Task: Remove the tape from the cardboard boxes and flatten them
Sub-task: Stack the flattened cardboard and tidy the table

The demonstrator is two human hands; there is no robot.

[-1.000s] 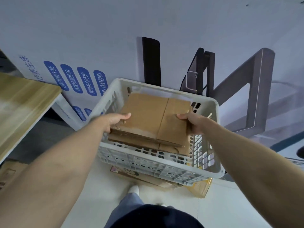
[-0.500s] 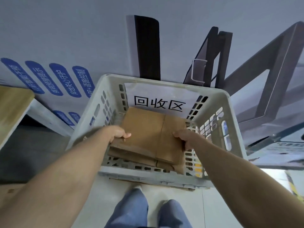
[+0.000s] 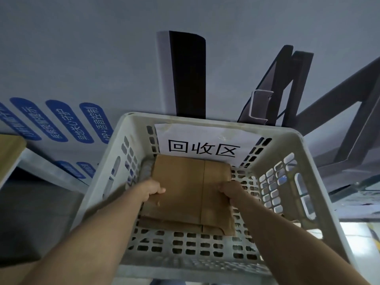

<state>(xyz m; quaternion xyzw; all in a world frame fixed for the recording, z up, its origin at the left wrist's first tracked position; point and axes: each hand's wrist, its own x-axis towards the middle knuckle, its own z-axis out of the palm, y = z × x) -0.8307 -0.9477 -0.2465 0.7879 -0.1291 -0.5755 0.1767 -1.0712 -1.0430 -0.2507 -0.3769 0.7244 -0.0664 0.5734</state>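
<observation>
A flattened brown cardboard box (image 3: 191, 192) lies low inside a white perforated plastic crate (image 3: 320, 188). My left hand (image 3: 153, 190) grips its left edge, thumb on top. On the opposite side my right hand (image 3: 230, 191) holds the right edge. More flat cardboard (image 3: 164, 224) shows beneath it at the near side. A white paper sign (image 3: 205, 145) with black characters is stuck to the crate's far inner wall.
The crate stands against a grey-blue printed wall with blue labels (image 3: 61, 122). A wooden table corner (image 3: 9, 153) juts in at the left. Dark floor (image 3: 35, 219) lies left of the crate and pale floor (image 3: 362, 235) to its right.
Both hands have lowered the flattened box deeper into the crate. The view has moved closer over the crate, so the paper sign now shows in full.
</observation>
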